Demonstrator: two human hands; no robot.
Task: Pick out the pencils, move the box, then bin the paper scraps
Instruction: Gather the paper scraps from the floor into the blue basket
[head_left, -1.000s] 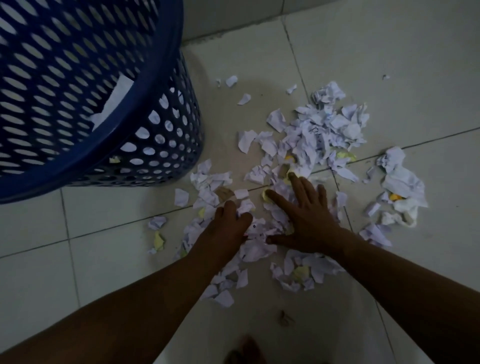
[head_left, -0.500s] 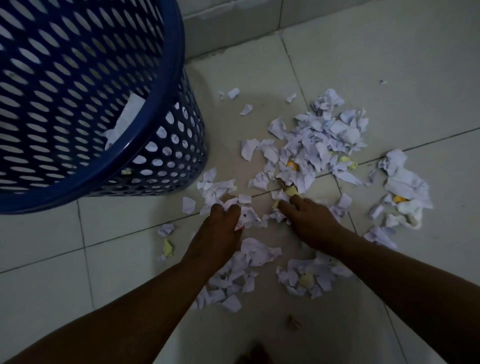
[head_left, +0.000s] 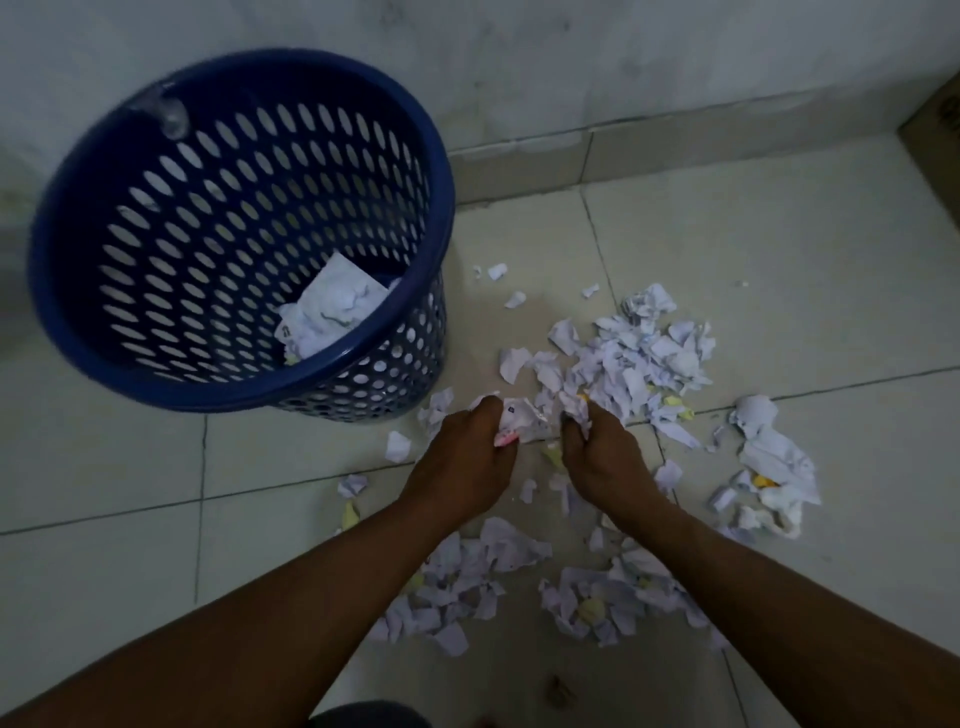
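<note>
Paper scraps (head_left: 644, 358), white and yellow: strewn on the tiled floor (head_left: 104, 467) toward its wall edge, beside the blue bin (head_left: 260, 397). Left hand (head_left: 467, 457) and right hand (head_left: 602, 452) each clenched a bunch. Some paper lay binned; most lay unbinned. Pencils unseen.

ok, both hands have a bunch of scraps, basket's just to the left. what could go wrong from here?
1. The left hand and right hand grip loose, torn paper scraps; bits may fall on the way to the blue perforated basket.
2. Small pieces could slip out through the basket's holes.
3. The forearms hang over more scraps, and may scatter them when swinging across.
</note>
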